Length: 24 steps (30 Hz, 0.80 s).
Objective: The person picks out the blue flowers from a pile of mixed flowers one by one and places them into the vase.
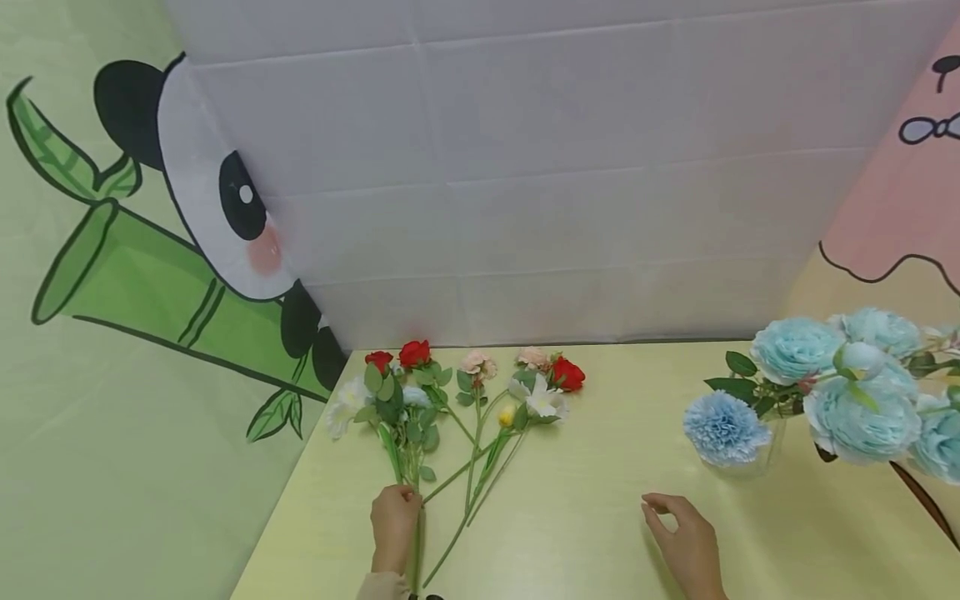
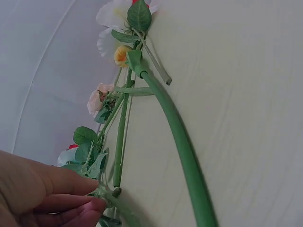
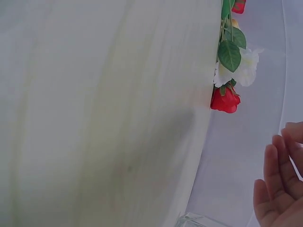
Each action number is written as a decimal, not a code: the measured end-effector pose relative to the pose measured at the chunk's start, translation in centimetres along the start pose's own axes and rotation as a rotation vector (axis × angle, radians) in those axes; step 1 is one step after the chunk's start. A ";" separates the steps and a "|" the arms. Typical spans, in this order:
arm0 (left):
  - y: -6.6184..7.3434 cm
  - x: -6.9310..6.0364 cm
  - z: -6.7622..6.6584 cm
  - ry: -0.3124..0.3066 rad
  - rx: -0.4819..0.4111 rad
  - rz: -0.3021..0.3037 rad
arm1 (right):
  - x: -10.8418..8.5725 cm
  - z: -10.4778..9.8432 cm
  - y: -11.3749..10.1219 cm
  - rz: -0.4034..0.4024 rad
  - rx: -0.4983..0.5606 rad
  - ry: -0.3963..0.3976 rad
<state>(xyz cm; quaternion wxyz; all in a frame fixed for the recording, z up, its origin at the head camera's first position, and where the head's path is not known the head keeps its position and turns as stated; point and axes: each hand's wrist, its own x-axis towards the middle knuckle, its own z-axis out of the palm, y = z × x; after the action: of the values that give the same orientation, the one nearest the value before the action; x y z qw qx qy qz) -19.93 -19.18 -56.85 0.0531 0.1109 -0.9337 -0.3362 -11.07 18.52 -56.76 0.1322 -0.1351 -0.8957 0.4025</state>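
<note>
My left hand [image 1: 395, 521] pinches the stem of an artificial flower [image 2: 128, 210] in the cluster at the table's left. That cluster holds red roses [image 1: 415, 354], a white flower [image 1: 347, 405] and green leaves [image 1: 390, 404]; which bloom the pinched stem bears I cannot tell. Just right of this hand lie more loose stems with pale pink flowers [image 1: 477, 364], a white lily-like flower [image 1: 546, 400], a yellow bud [image 1: 507, 416] and another red rose [image 1: 567, 374]. My right hand [image 1: 686, 542] hovers over the table's right part, fingers loosely bent, holding nothing.
At the right, a clear glass vase [image 1: 759, 458] holds a blue carnation-like flower [image 1: 726, 429] and large pale blue blooms [image 1: 862, 412] that lean over the table [image 1: 585, 492]. A white cloth wall [image 1: 540, 208] with printed cartoons rises behind the table's back edge.
</note>
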 end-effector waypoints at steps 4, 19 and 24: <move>0.0 -0.1 -0.4 -0.009 0.019 0.000 | 0.0 0.0 0.1 0.014 0.008 -0.008; -0.7 0.6 -0.4 -0.127 0.054 -0.042 | 0.2 -0.5 0.5 0.061 0.024 -0.021; -0.8 0.6 -0.2 -0.178 -0.011 0.002 | 0.2 -0.5 0.4 0.075 0.012 -0.027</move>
<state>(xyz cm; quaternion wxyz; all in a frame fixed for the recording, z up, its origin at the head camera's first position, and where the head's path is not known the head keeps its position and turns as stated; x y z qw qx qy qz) -20.38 -20.08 -57.23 -0.0290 0.0795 -0.9330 -0.3497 -11.01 19.20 -56.77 0.1057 -0.1626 -0.8892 0.4144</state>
